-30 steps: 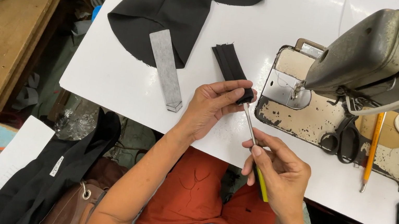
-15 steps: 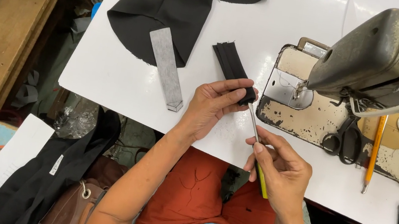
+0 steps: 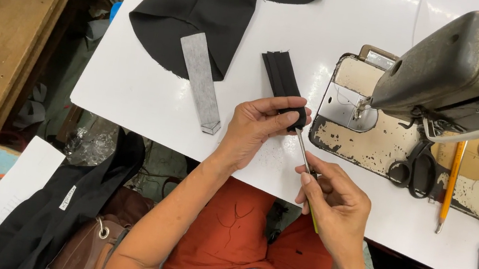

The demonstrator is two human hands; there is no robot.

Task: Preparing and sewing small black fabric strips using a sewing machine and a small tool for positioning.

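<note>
At the table's (image 3: 131, 99) near edge, my left hand (image 3: 260, 125) pinched the black fabric strip (image 3: 285, 84) while my right hand (image 3: 334, 199) gripped a thin metal tool (image 3: 303, 152).

the folded fabric strip (image 3: 283, 78) under the left hand (image 3: 257, 124) is black, like the big fabric piece (image 3: 201, 8) at eleven o'clock. on it lies a grey interfacing strip (image 3: 200, 81). the table (image 3: 132, 87) is white. the sewing machine (image 3: 458, 66) at two o'clock is grey-green, its bed (image 3: 371, 144) cream with black chips. the scissors (image 3: 413, 167) are black, the pencil (image 3: 451, 182) orange-yellow. the right hand (image 3: 334, 202) holds a tool with silver shaft (image 3: 303, 153) and yellow-green handle.
</note>
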